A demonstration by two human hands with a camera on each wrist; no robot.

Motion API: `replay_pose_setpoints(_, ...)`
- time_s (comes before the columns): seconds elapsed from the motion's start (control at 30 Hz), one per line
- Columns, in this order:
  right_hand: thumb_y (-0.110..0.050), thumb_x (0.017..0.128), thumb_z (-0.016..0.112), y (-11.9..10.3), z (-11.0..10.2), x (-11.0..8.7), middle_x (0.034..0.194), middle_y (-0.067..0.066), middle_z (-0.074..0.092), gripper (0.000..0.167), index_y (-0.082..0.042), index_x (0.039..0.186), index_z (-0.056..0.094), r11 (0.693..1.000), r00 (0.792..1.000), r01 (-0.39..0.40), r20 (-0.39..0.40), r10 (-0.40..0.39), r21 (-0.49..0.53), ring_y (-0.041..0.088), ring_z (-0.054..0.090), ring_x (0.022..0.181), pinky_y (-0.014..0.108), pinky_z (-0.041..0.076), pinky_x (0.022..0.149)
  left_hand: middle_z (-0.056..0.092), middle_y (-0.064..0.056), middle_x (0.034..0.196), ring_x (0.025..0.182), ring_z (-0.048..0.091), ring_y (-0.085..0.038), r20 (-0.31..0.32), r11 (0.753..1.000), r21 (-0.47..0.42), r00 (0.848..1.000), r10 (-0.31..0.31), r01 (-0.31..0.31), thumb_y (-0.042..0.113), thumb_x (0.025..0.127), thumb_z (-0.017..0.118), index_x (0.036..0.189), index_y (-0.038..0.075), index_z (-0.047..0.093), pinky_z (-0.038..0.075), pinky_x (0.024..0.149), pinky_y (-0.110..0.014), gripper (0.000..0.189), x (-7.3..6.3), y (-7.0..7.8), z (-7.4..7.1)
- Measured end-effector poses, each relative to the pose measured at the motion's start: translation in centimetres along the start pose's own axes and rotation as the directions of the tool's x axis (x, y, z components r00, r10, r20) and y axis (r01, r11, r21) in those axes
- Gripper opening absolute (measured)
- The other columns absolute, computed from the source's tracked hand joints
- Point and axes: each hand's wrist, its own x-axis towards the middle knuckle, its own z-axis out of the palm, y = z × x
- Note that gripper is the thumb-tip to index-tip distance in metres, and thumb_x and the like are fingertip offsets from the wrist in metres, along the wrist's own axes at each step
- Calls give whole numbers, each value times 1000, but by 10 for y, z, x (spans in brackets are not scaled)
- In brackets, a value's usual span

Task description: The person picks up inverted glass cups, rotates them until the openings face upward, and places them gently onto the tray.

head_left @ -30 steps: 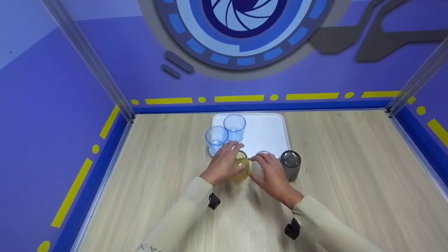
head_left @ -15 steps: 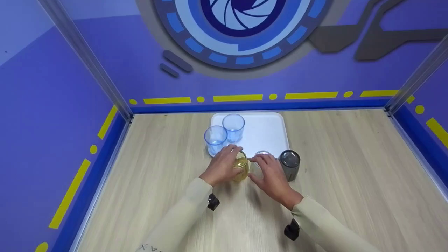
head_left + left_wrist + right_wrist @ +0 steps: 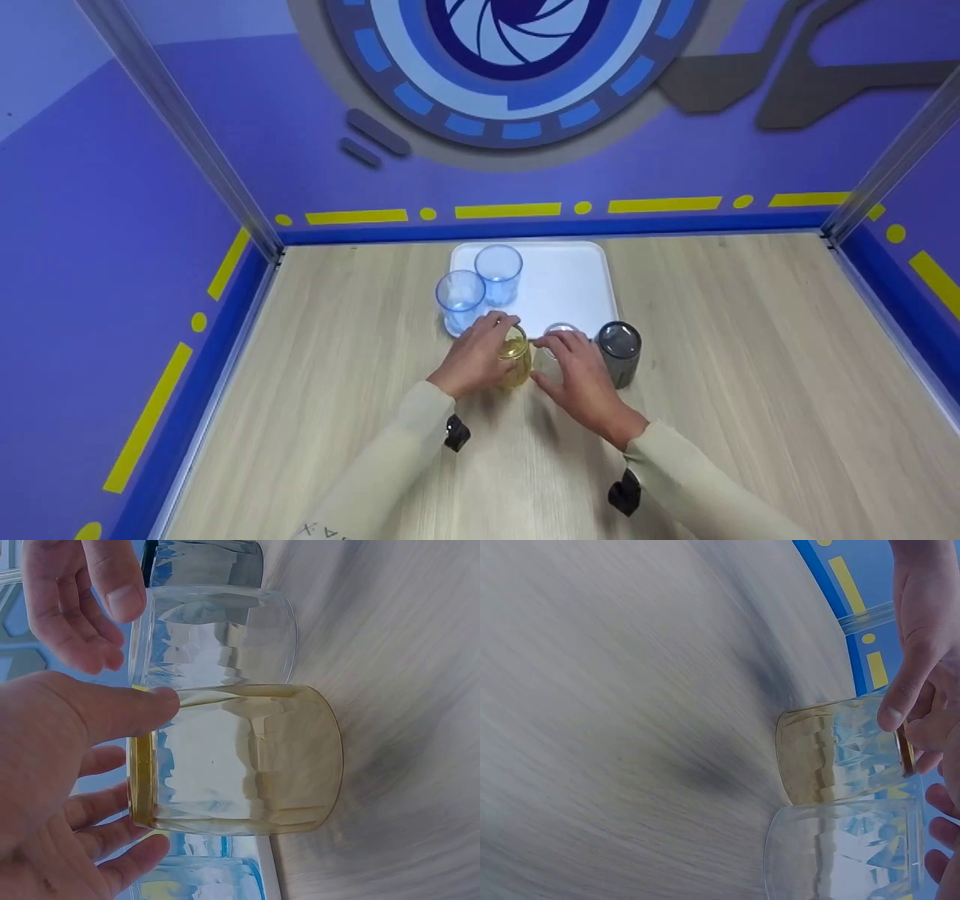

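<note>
An upturned yellow-tinted glass (image 3: 517, 366) stands on the table near the tray's front edge. My left hand (image 3: 474, 354) holds it near its raised base, thumb on the near side and fingers round the far side. Close beside it stands an upturned clear glass (image 3: 217, 637), mostly covered by my right hand (image 3: 583, 371) in the head view. The right fingers are loosely bent right at the top of the clear glass, the thumb apart from them. To the right of that hand is an upturned dark grey glass (image 3: 620, 354).
Behind the hands lies a white tray (image 3: 574, 277) against the back of the table (image 3: 750, 360). Two blue glasses stand upright on its left side, a nearer one (image 3: 459, 296) and a farther one (image 3: 498, 271). Blue printed walls (image 3: 660, 165) enclose the table.
The head view has shifted slightly. Both hands and the glasses keep nearly the same places.
</note>
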Motion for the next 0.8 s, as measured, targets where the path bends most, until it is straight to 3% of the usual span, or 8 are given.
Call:
replay_pose_setpoints(0.43,-19,77,82,0,-1,0,116,3,62,44,-13,116,64,1000,1000,5,-8,-5,4,25,53,115,48,44,96,52,-7,135,126,50,-25,-16,999,18,1000,26,-26,17,82,75,136,14,50,47,101,-42,60,-3,1,-9)
replay_pose_setpoints(0.8,-20,77,81,-1,-2,-1,116,3,61,44,-14,117,63,1000,1000,15,1,-15,11,24,53,115,46,44,95,50,-6,138,129,47,-24,-14,1000,14,1000,8,-8,19,82,76,138,14,48,46,103,-41,62,-9,1,-20)
